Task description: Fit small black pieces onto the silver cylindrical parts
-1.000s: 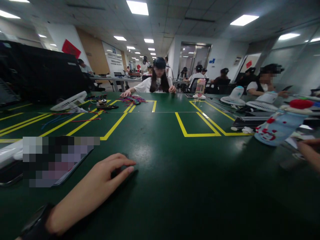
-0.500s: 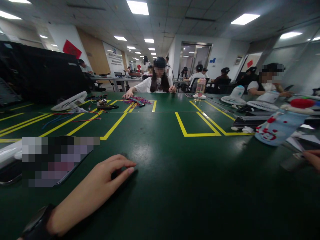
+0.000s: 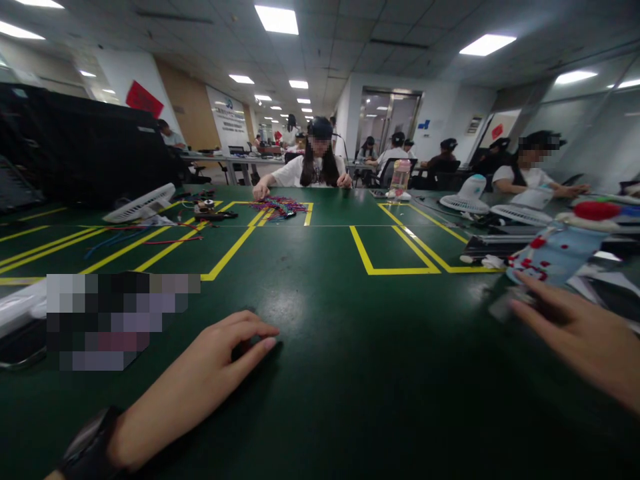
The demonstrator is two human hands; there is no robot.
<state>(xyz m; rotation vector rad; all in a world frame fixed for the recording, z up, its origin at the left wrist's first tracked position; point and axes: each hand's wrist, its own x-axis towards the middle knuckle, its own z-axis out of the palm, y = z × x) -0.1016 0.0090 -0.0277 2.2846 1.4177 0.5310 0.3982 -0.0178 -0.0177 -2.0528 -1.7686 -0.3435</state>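
My left hand (image 3: 220, 370), with a dark watch (image 3: 93, 440) on its wrist, lies on the green table (image 3: 360, 373). Its fingers stretch forward with a gap to the thumb, and nothing is in them. On the right, my right hand (image 3: 580, 327) is over the table, blurred by motion. Between its thumb and fingers is a small grey metallic cylinder (image 3: 504, 305), too smeared to name more exactly. Just behind that hand stands a light blue bottle (image 3: 560, 250) with a red top, partly covered by the fingers.
A pixelated phone-like slab (image 3: 115, 320) lies left of my left hand. Yellow tape (image 3: 405, 271) marks the table. Farther back are a white fan (image 3: 143, 203), a bundle of coloured wires (image 3: 280, 208) and a pink bottle (image 3: 401, 177). A person (image 3: 320, 163) sits opposite.
My right hand has come in from the right edge, moving left with the grey cylinder. My left hand has barely moved. The person opposite has shifted a hand slightly at the wires.
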